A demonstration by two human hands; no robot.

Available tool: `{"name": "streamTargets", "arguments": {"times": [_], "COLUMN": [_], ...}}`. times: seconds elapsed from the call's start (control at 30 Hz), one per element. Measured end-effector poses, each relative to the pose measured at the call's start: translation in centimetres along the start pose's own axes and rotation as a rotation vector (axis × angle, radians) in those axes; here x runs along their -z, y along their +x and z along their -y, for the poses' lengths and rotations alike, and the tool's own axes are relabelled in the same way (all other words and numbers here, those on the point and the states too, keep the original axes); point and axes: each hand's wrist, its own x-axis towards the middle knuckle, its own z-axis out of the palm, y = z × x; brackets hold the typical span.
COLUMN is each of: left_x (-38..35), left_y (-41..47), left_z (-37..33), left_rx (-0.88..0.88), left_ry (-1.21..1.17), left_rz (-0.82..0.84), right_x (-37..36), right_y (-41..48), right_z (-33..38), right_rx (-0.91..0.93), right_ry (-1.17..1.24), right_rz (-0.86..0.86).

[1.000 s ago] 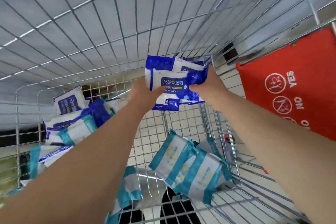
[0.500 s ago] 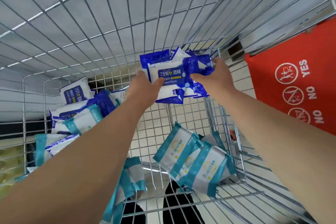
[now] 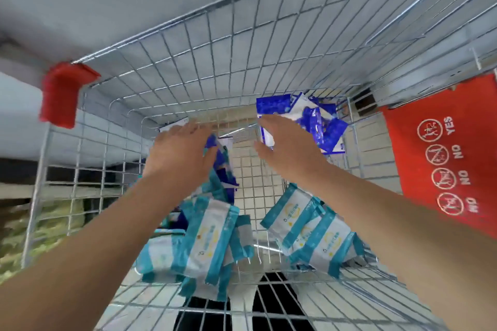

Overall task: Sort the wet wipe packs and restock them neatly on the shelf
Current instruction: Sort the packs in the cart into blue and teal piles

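From the head camera, both bare arms reach down into a wire shopping cart (image 3: 188, 67). The left hand (image 3: 180, 153) is spread flat, palm down, fingers loosely apart, over a heap of packs on the left side of the basket; whether it touches the pack under it cannot be told, and it grips nothing that shows. The right hand (image 3: 287, 148) is likewise spread and holding nothing, its fingers just in front of a pile of dark blue wipe packs (image 3: 314, 126) that lies in the far right corner of the cart. Beneath the left forearm lies a jumble of teal-and-white wipe packs (image 3: 207, 239), with a few blue ones partly hidden under the left hand. A second cluster of teal packs (image 3: 309, 228) lies under the right forearm, near the cart's right wall. A red plastic corner guard (image 3: 63, 94) caps the far left corner of the rim. On the right hangs a red child-seat flap (image 3: 441, 164) printed with YES and NO pictograms.
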Motion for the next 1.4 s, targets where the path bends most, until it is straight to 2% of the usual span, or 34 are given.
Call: {"name": "streamTargets", "arguments": {"times": [0.17,0.3,0.47,0.67,0.77,0.83,0.93,1.13,1.3,1.4], "left_x": [-1.6,-3.5,-4.9,-5.8,-6.2,-5.8,-5.4,-6.3,-6.6,-6.7], "left_y": [-4.8,-6.6,-7.1,-8.0,-7.9,-7.5,-7.5,-9.4,-9.9,-9.9], "left_z": [5.5,7.4,7.8,9.1,9.3,9.5,9.9,10.1,10.2,10.2], "left_rx": [-0.022,-0.087,-0.129,-0.19,-0.15,-0.092,-0.086,-0.104,-0.085,-0.1], "left_ry": [0.079,0.071,-0.061,-0.039,-0.082,-0.155,-0.091,0.055,-0.132,-0.138], "left_rz": [0.141,0.219,0.307,0.364,0.375,0.355,0.312,0.384,0.458,0.498], "right_x": [-3.9,-7.3,-9.3,-8.9,-8.4,-8.1,-7.9,-9.0,-9.4,-9.6], "right_y": [-1.9,-3.3,-4.2,-4.1,-3.6,-3.4,-3.3,-4.0,-4.6,-5.0], "right_z": [5.2,6.7,6.8,5.8,5.2,5.2,5.3,5.8,6.5,6.7], "right_rx": [0.113,0.16,0.076,-0.094,-0.057,-0.062,-0.1,-0.163,-0.199,-0.202], "right_ry": [-0.022,-0.107,-0.104,0.139,0.046,0.066,0.149,0.281,0.374,0.347], "right_rz": [0.153,0.256,0.303,0.401,0.421,0.351,0.277,0.386,0.42,0.481]}}
